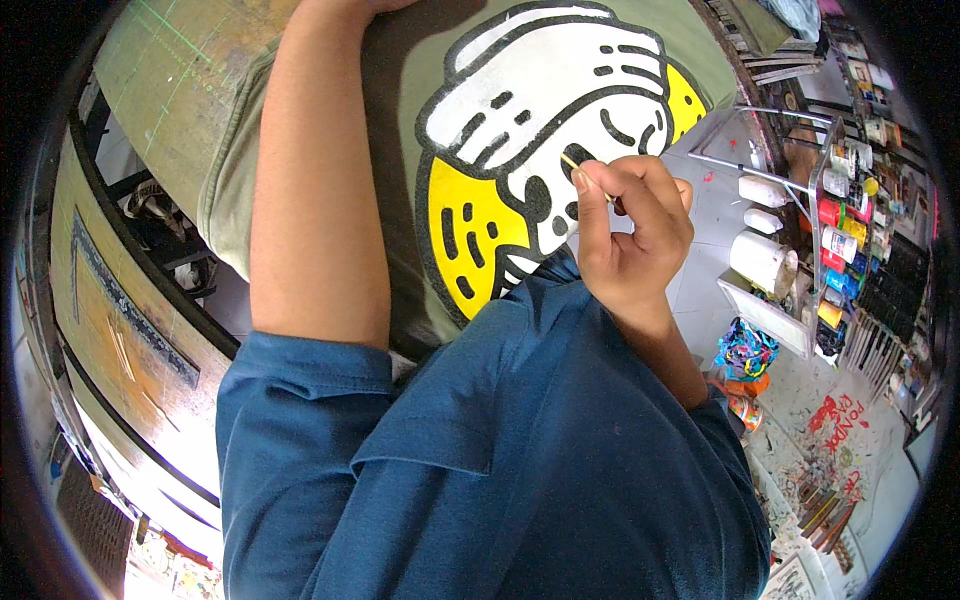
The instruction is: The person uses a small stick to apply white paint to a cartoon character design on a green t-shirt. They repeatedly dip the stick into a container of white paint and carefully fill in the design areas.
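While stick (567, 159) in right fingers (640, 182), white tub (757, 262) of unclear contents

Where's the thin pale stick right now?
In the head view, just right of centre in the upper half, the stick is pinched in the right hand, its tip over the white-and-yellow print.

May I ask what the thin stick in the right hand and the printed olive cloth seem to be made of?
Thin stick: probably matte wood or bamboo, from its pale tan colour. Olive cloth: matte fabric, shown by its soft folds; perhaps cotton, fibre unclear.
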The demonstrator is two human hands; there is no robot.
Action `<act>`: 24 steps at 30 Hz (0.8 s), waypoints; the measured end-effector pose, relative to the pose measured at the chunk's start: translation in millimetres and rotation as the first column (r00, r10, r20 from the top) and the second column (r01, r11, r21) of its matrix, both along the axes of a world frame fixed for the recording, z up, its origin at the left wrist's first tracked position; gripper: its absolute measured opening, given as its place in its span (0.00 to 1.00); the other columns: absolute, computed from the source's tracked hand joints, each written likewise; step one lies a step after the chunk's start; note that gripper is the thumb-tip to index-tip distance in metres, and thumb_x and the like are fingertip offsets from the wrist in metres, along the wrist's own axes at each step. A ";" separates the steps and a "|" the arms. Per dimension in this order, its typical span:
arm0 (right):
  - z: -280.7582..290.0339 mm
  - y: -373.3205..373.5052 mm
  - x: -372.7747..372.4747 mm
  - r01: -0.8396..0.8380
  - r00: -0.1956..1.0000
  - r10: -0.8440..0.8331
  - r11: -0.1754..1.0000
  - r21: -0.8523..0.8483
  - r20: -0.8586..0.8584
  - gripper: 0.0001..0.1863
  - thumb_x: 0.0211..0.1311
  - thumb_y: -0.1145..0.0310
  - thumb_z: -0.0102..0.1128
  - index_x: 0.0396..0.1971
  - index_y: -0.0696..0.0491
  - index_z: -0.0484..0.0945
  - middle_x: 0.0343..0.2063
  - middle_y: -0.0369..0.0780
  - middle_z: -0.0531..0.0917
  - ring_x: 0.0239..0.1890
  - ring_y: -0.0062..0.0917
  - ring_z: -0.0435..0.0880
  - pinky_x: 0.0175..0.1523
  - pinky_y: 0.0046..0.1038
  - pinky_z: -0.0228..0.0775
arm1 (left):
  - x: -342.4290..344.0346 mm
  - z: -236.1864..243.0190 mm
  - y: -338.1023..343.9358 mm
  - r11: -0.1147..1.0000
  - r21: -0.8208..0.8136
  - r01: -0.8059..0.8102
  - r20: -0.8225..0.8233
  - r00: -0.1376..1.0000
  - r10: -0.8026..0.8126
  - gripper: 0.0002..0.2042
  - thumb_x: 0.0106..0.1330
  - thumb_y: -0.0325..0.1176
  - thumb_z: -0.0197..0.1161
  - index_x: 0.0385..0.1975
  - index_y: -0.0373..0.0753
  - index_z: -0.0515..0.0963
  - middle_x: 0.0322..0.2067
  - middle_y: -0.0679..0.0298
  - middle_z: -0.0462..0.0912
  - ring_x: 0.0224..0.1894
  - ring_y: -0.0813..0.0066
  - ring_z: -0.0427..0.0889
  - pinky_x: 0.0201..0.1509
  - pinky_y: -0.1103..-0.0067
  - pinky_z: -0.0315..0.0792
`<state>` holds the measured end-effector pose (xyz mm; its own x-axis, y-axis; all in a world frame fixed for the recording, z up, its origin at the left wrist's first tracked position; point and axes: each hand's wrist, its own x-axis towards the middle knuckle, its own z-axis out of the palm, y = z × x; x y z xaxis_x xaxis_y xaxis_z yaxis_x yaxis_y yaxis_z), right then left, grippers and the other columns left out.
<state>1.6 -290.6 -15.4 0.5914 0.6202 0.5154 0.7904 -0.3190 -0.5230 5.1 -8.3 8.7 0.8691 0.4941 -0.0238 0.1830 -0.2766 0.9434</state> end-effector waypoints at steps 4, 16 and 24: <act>2.5 0.6 -0.5 0.001 1.000 -0.002 1.000 -0.022 -0.029 0.05 0.55 0.73 0.69 0.32 0.49 0.85 0.25 0.31 0.81 0.26 0.21 0.76 0.39 0.29 0.51 | 4.0 -2.7 3.2 0.999 0.016 -0.030 -0.052 0.998 0.031 0.05 0.58 0.20 0.73 0.29 0.35 0.82 0.27 0.65 0.86 0.30 0.79 0.84 0.36 0.82 0.77; 6.2 2.6 0.7 -0.009 1.000 0.011 0.998 -0.062 0.025 0.05 0.55 0.73 0.68 0.32 0.48 0.85 0.26 0.32 0.80 0.25 0.22 0.76 0.38 0.29 0.52 | 2.3 0.8 -1.1 0.999 -0.008 -0.034 -0.029 0.999 0.034 0.05 0.59 0.19 0.71 0.29 0.34 0.82 0.28 0.64 0.86 0.32 0.77 0.86 0.38 0.82 0.78; 18.0 0.8 4.1 -0.084 0.993 0.098 0.979 -0.186 0.064 0.07 0.56 0.73 0.67 0.35 0.48 0.83 0.26 0.33 0.79 0.26 0.25 0.76 0.36 0.31 0.54 | 0.0 4.0 -2.4 1.000 0.002 -0.011 -0.006 1.000 0.011 0.05 0.59 0.19 0.71 0.29 0.34 0.82 0.27 0.63 0.86 0.32 0.76 0.87 0.39 0.82 0.79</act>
<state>5.7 -289.7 2.6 0.4937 0.7572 0.4278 0.8539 -0.3288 -0.4033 5.0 -10.8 12.7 0.8634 0.5037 -0.0282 0.1919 -0.2763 0.9417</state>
